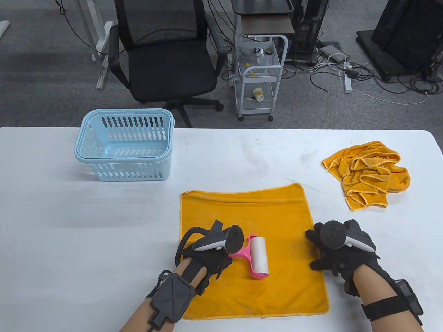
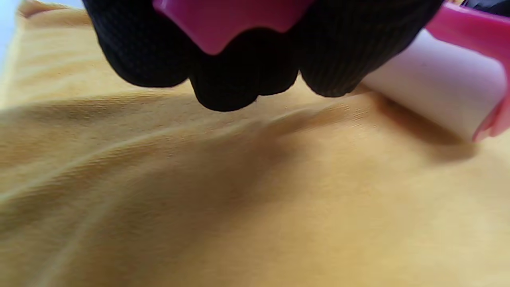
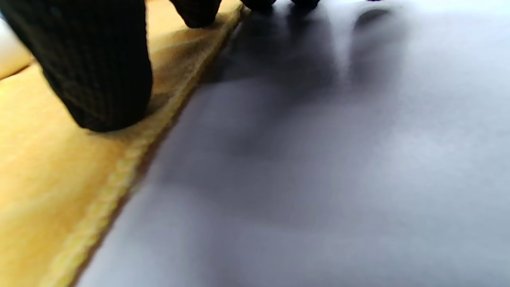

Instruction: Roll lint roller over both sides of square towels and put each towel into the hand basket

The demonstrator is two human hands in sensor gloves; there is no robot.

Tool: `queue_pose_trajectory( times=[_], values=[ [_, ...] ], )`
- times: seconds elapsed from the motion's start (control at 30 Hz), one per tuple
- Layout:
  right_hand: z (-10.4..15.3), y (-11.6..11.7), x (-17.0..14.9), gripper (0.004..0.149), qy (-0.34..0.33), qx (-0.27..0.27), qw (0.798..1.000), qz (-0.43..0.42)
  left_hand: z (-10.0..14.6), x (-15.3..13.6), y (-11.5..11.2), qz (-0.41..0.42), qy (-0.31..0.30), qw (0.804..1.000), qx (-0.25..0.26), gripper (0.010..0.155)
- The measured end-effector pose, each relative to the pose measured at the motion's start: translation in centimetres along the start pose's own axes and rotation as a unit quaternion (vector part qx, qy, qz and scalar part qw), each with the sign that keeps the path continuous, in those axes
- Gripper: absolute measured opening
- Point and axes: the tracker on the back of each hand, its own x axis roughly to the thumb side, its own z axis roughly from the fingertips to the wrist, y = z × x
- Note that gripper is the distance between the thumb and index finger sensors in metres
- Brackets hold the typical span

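Note:
An orange square towel (image 1: 249, 221) lies spread flat on the white table (image 1: 86, 224) at the near centre. My left hand (image 1: 207, 263) grips the pink handle of a lint roller (image 1: 258, 257), whose white roll rests on the towel. In the left wrist view my curled fingers (image 2: 247, 75) wrap the pink handle, with the roll (image 2: 434, 85) on the cloth (image 2: 255, 199). My right hand (image 1: 332, 252) presses flat on the towel's right edge; its thumb (image 3: 99, 75) rests on the hem (image 3: 119, 179). A light blue hand basket (image 1: 124, 148) stands at the far left.
A second orange towel (image 1: 368, 174) lies crumpled at the far right of the table. Beyond the table's far edge are a black office chair (image 1: 166, 58) and a white trolley (image 1: 259, 76).

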Motion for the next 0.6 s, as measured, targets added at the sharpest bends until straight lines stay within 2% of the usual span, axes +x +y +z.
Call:
queue_pose_trajectory(
  times=[0.07, 0.2, 0.37, 0.43, 0.5, 0.6],
  values=[
    [0.0, 0.0, 0.0, 0.094, 0.000, 0.000, 1.000, -0.001, 0.4, -1.2, 0.0, -0.044, 0.032, 0.999, -0.006, 0.048],
    [0.0, 0.0, 0.0, 0.094, -0.001, 0.001, 1.000, -0.001, 2.6, -5.7, 0.2, -0.120, 0.116, 0.986, -0.026, 0.041],
    [0.0, 0.0, -0.1, 0.095, -0.001, 0.001, 1.000, -0.001, 5.0, -10.4, 0.3, -0.158, 0.192, 0.967, -0.051, 0.039],
    [0.0, 0.0, 0.0, 0.095, -0.002, 0.001, 1.000, -0.001, 5.3, -11.1, 0.8, -0.108, 0.176, 0.978, -0.042, 0.041],
    [0.0, 0.0, 0.0, 0.095, -0.002, 0.001, 1.000, -0.001, 5.0, -10.6, 1.3, -0.060, 0.159, 0.985, -0.027, 0.043],
    [0.0, 0.0, -0.1, 0.094, -0.002, 0.001, 1.000, -0.001, 2.9, -7.6, 2.1, 0.017, 0.091, 0.996, 0.014, 0.050]
  ],
)
